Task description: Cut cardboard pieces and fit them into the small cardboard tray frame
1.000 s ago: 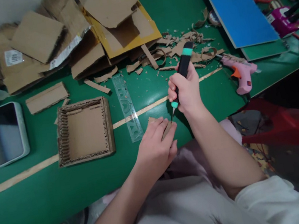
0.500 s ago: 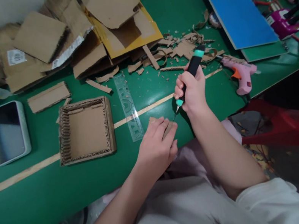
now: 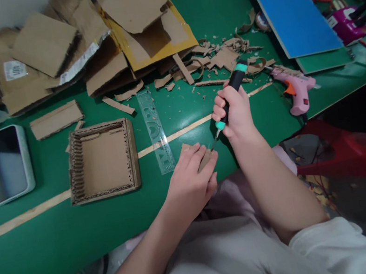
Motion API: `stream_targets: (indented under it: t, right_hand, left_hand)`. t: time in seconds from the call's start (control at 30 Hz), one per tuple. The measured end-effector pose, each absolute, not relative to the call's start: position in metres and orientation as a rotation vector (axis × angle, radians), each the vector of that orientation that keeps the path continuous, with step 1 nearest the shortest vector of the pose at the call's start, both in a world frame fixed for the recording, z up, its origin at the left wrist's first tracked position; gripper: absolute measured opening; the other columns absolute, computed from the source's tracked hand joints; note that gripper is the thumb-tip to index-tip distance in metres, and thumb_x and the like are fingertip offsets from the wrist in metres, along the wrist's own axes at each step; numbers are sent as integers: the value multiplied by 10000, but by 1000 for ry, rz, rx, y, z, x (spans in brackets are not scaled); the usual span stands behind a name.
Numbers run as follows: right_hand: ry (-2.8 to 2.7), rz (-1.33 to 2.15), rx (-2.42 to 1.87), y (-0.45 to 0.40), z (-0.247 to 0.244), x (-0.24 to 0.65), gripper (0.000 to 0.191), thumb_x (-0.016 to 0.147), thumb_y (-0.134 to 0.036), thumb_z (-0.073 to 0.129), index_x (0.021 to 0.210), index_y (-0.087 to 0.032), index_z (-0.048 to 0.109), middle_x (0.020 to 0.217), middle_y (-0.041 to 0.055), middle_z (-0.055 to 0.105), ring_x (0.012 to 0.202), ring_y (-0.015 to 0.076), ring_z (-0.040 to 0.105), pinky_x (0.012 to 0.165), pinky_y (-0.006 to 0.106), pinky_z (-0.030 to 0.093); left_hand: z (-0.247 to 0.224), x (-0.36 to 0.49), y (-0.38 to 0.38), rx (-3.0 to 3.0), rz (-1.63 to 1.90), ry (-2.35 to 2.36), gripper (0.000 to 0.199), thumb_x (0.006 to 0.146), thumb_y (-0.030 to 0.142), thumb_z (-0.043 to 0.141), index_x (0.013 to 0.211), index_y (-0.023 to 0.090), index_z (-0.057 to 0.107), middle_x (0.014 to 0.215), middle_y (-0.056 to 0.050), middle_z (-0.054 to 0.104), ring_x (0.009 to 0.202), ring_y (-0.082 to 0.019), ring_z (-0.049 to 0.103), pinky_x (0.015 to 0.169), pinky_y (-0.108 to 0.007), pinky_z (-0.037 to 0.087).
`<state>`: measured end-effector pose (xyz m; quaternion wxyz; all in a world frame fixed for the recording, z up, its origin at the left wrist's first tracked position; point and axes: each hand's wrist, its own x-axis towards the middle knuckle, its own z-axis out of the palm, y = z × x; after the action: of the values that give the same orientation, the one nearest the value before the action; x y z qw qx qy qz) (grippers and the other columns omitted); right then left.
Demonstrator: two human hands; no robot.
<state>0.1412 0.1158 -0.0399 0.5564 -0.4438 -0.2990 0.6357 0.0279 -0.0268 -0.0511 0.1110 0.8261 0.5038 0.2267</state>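
My right hand (image 3: 234, 110) is wrapped in a fist round a craft knife (image 3: 236, 76) with a black handle and teal ends. Its thin blade points down and left, with the tip at the edge of a small cardboard piece (image 3: 204, 159). My left hand (image 3: 191, 173) lies over this piece and grips it near the table's front edge, so most of it is hidden under the fingers. Just left of that hand is a clear plastic ruler (image 3: 156, 132) with cut-out shapes. Farther left sits a shallow square cardboard tray (image 3: 133, 157) with layered, corrugated walls.
A phone (image 3: 6, 163) and a cardboard strip (image 3: 57, 120) lie at the left. Cardboard sheets (image 3: 46, 43) and scraps (image 3: 225, 56) fill the back. At the right are a pink glue gun (image 3: 298, 93), a blue board (image 3: 291, 9) and a red chair (image 3: 340, 147).
The view has shifted slightly, so the tray, phone and ruler appear a little farther left. Both hands and the knife hold nearly the same position at the cardboard piece.
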Motion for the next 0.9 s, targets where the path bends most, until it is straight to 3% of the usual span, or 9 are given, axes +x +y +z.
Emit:
stream_targets:
  t: [0.9]
  right_hand:
    - [-748, 1503, -1019, 114, -40, 135, 194, 706, -159, 496, 767, -251, 336, 419, -157, 382, 269, 25, 317, 287, 144, 270]
  left_hand:
    - [-52, 29, -26, 2437, 672, 1470, 365, 827, 170, 499, 1177, 83, 558, 1190, -180, 525, 1202, -309, 442, 1014, -483, 395]
